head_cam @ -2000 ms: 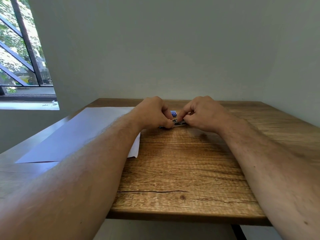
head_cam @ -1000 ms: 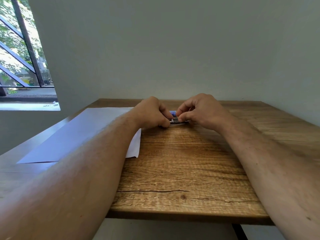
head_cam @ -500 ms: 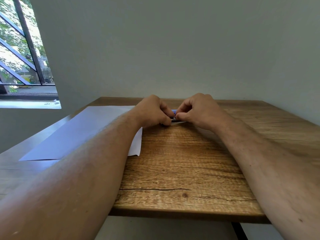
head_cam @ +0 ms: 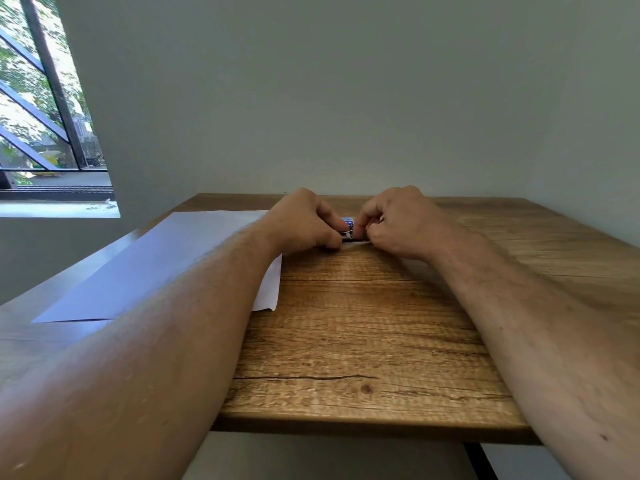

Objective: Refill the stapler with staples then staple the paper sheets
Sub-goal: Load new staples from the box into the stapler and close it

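Two hands meet at the far centre of the table [head_cam: 363,341], knuckles toward the camera. L hand [head_cam: 301,220]: fingers curled, thumb tip down at the tabletop, pinching the left end of the stapler [head_cam: 350,236]. R hand [head_cam: 398,220]: fingers curled, thumb and forefinger closed on the stapler's right part from above. Stapler lies low between the two hands w/ only a short dark and metallic strip showing; whether it stands open can't be told, and staples too small to make out. Just behind it, betw. the fingertips, a small blue item [head_cam: 348,222], possibly a staple box; mostly hidden. Paper sheets [head_cam: 166,261] lie flat on the left half of the table, approx. parallel to its left edge, near right corner showing beside the L forearm, which crosses over them. Both forearms reach in from the near edge. Plain wall [head_cam: 346,98] behind the table; window [head_cam: 41,116] w/ dark bars at far left, foliage outside.
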